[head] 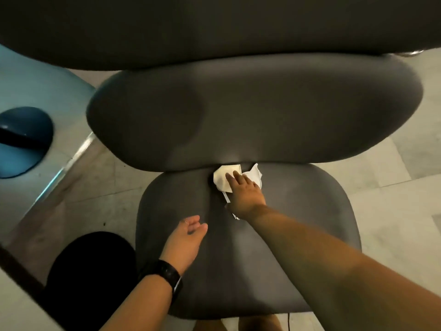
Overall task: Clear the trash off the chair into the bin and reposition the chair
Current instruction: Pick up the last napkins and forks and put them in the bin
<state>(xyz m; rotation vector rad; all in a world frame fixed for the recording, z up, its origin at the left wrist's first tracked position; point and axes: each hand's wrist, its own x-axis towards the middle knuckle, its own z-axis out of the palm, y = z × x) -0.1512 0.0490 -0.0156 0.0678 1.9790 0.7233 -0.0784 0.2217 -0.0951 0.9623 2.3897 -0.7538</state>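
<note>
A dark grey chair fills the middle of the view, its seat point(298, 211) below its wide backrest point(250, 111). White crumpled paper trash point(223, 179) lies at the back of the seat, right under the backrest. My right hand point(244, 194) reaches over it with straight fingers lying on the paper. A thin white strip point(226, 199) sticks out beneath that hand. My left hand point(188, 240), with a black watch on its wrist, hovers over the seat's left side, fingers loosely relaxed and holding nothing.
A black round bin point(90, 271) stands on the floor left of the seat. A pale table surface point(35, 91) with a metal edge and a blue mouse pad point(23, 139) lies at the left. Another dark surface point(214, 25) spans the top. Tiled floor shows at the right.
</note>
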